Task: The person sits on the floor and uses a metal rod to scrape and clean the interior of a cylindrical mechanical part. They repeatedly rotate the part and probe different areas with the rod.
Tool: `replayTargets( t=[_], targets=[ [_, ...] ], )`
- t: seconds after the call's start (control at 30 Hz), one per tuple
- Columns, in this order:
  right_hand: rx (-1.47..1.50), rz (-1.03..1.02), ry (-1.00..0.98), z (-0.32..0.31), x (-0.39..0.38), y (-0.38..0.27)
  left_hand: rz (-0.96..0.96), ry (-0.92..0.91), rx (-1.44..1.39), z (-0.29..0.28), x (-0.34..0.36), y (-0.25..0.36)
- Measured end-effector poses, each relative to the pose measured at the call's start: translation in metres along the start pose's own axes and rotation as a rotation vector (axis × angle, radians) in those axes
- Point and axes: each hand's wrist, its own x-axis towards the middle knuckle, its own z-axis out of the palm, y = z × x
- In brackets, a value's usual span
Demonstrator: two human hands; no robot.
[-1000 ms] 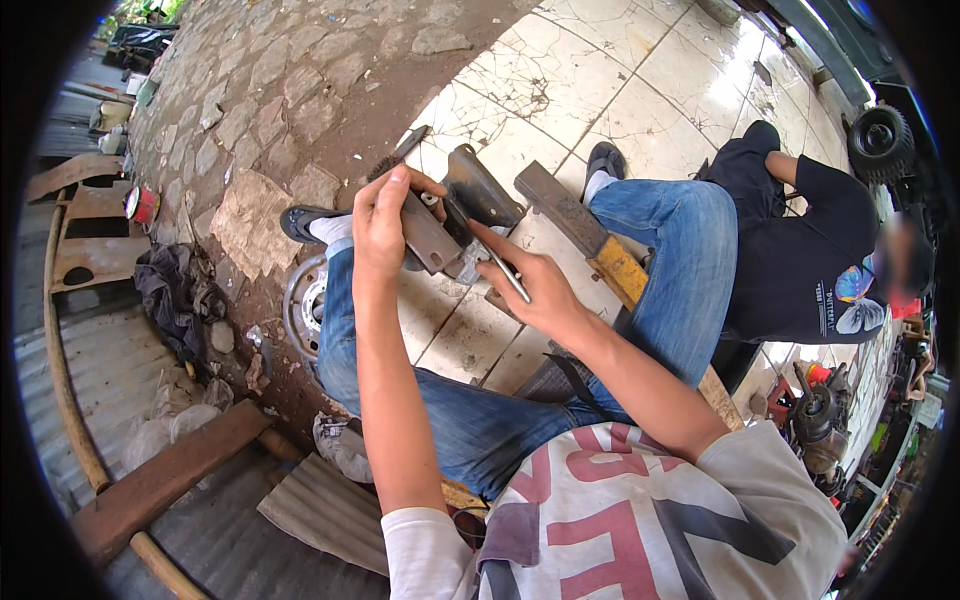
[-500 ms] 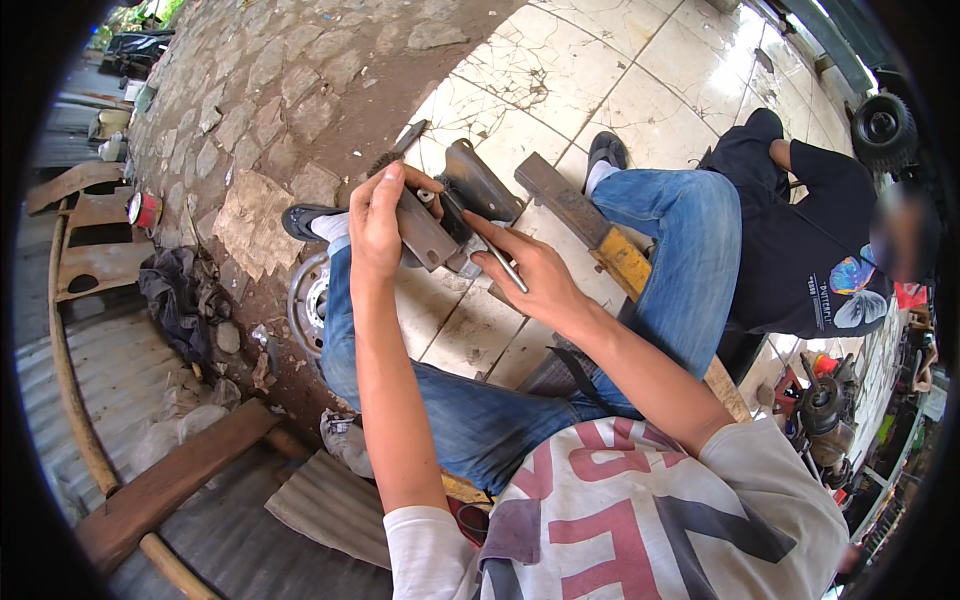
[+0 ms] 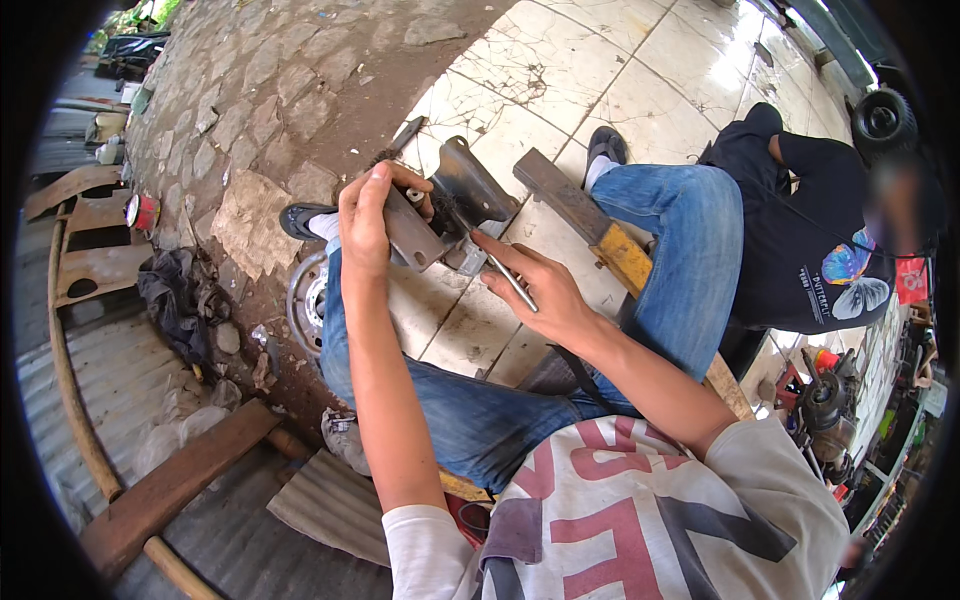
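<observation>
My left hand (image 3: pixel 366 222) is closed around a grey-brown metal bracket (image 3: pixel 413 238), its thumb on top and its fingers wrapped over the far side. Between the fingers of my right hand (image 3: pixel 545 287) is a slim silver metal rod (image 3: pixel 512 284), slanting away toward the bracket. The rod's far end runs in among dark, bristly-looking matter beside the bracket, and I cannot make out its tip. Just beyond stands a larger bent metal plate (image 3: pixel 472 180) with holes, close to the bracket. A small pale metal block (image 3: pixel 471 262) shows below it.
A rusty-and-yellow steel beam (image 3: pixel 622 255) lies by my right knee. Past my left leg are a wheel rim (image 3: pixel 305 300) and a flat stone slab (image 3: pixel 252 222). A person in black (image 3: pixel 800 230) sits at the right. Cracked white tiles (image 3: pixel 560 60) cover the floor ahead.
Both hands have shifted slightly; the left, with the bracket, moves a little left, and the right, with the rod, a little right and nearer me. Each keeps its hold.
</observation>
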Motion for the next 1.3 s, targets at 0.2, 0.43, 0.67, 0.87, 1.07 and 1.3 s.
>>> replayTargets(
  t=[0.2,0.43,0.67,0.87,1.07,1.3],
  targets=[
    [0.087,-0.002,0.039,0.006,-0.022,0.0,0.025,0.031,-0.012,-0.001,0.0,-0.003],
    [0.052,0.074,-0.031,0.0,-0.024,-0.007,0.024,0.032,0.017,0.001,-0.002,-0.002],
    [-0.096,0.076,-0.044,-0.002,-0.026,-0.011,0.019,0.039,0.009,0.005,-0.004,0.0],
    [-0.157,-0.068,0.08,0.006,-0.027,-0.003,0.024,0.034,-0.016,0.005,-0.003,-0.003],
    [-0.193,-0.161,0.101,0.011,-0.028,0.004,0.038,0.013,0.008,0.004,-0.004,-0.001],
    [-0.218,-0.234,0.112,0.01,-0.028,0.013,0.015,0.009,0.028,0.003,-0.003,0.0]
  ],
)
